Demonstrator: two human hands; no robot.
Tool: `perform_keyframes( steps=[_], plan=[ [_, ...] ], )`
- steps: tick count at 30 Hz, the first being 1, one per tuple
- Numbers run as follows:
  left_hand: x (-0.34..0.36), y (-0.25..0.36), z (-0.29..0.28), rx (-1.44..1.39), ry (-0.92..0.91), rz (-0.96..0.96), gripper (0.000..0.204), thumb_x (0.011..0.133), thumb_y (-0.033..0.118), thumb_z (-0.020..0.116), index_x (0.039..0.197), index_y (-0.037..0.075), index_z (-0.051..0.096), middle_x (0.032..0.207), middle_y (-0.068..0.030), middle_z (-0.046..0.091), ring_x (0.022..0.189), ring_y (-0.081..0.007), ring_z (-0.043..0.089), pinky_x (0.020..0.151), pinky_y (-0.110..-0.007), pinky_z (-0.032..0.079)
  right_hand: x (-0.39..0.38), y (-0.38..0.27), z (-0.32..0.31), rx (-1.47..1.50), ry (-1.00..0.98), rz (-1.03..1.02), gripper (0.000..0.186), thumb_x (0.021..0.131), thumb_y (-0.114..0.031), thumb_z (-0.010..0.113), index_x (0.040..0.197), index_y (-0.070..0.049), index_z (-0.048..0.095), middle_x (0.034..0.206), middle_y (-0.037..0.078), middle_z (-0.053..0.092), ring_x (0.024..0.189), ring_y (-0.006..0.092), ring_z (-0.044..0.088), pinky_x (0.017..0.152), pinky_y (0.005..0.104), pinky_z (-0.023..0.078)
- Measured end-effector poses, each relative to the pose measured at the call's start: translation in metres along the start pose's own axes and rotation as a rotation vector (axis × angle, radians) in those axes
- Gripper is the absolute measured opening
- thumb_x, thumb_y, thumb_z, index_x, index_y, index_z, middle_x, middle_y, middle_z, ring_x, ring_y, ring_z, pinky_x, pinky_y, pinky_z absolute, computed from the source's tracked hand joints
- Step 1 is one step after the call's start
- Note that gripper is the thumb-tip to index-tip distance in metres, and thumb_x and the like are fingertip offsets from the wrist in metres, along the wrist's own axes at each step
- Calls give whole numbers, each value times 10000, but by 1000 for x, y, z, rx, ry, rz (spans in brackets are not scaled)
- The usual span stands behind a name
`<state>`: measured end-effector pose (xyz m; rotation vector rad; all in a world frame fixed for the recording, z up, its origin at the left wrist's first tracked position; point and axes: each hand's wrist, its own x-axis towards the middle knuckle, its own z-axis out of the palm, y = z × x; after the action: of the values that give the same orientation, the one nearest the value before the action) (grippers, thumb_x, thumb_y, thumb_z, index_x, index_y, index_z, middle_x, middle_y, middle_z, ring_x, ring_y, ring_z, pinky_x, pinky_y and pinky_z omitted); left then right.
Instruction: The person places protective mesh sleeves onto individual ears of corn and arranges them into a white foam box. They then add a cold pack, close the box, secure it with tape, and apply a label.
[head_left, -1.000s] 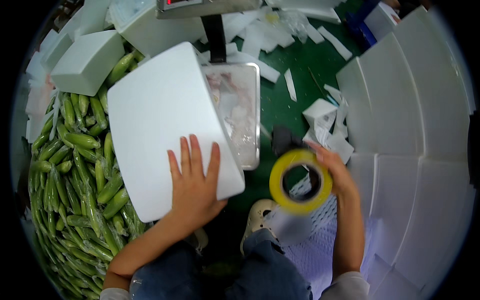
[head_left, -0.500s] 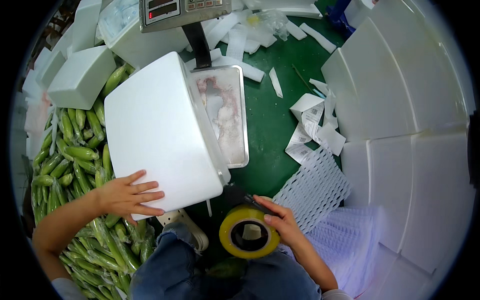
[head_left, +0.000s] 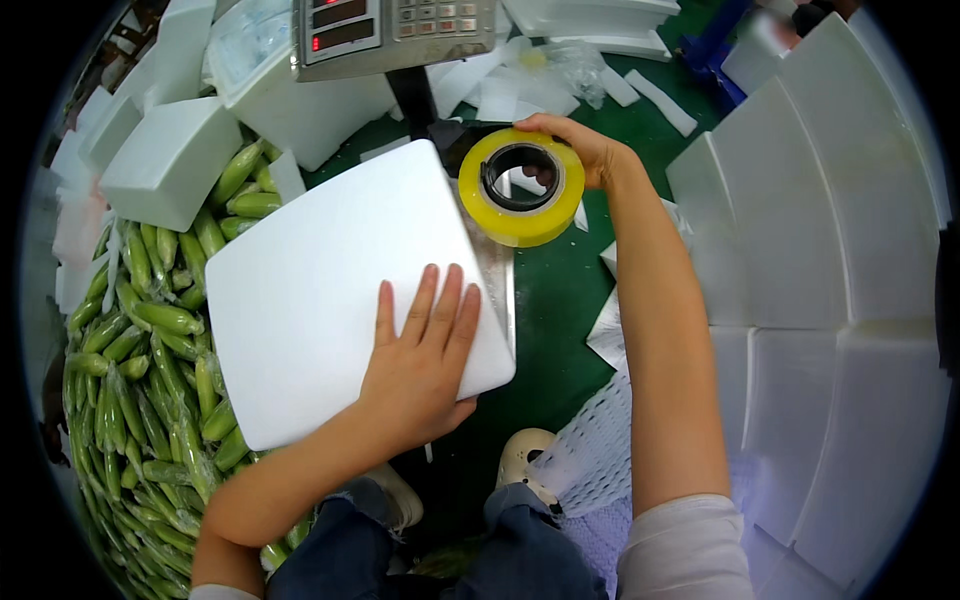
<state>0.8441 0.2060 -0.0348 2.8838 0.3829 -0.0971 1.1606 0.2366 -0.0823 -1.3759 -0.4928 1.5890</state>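
Centrally, white foam box (head_left: 325, 285), contents hidden, left fingers (head_left: 442, 318) on top

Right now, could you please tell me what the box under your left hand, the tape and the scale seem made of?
Box: probably foam plastic, matte white, with soft rounded corners.
Tape: likely plastic film, glossy yellow, with highlights on its side.
Scale: apparently metal, grey with a dull sheen.

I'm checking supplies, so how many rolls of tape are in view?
1: the round yellow roll of tape, held in the right hand near the upper right corner of the white foam box. Others could be hidden.
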Motion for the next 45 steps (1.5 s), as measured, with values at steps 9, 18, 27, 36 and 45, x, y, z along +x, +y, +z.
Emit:
perform_keyframes(
  steps=[9,18,27,36,45],
  plan=[
    [-3,3,6,27,25,-48,1073,549,223,786,1418,-69,229,1479,-267,230,1396,-429,191,1079,-645,116,-203,167,27,148,127,-196,597,853,-273,625,1346,22,467,1269,136,568,1114,222,573,998,322,423],
    [-12,-17,-20,-73,-115,145,1132,665,491,769,1474,2,147,1523,-276,79,1419,-437,73,1096,-624,39,-237,233,142,407,416,-299,497,884,-104,534,1361,13,459,1290,99,541,1145,144,505,990,258,371],
    [-118,-188,-91,865,-327,1059,877,670,512,704,1429,465,267,1492,-117,326,1351,-265,369,1101,-515,290,-231,237,142,469,440,-346,506,871,-88,526,1359,25,456,1307,130,525,1161,176,512,1001,278,378],
    [-75,-11,-6,-12,-124,63,988,587,375,779,1394,10,339,1416,-340,281,1336,-514,238,1008,-732,143,26,19,18,146,-47,-200,403,853,-358,648,1109,-48,611,1022,47,654,899,136,610,808,299,516],
    [-47,6,4,-12,46,-196,1069,519,266,819,1408,-25,301,1468,-319,212,1376,-504,166,1049,-688,99,6,2,24,96,-25,-219,340,853,-330,663,1040,-49,622,971,61,657,841,147,633,765,317,553]
  ],
)
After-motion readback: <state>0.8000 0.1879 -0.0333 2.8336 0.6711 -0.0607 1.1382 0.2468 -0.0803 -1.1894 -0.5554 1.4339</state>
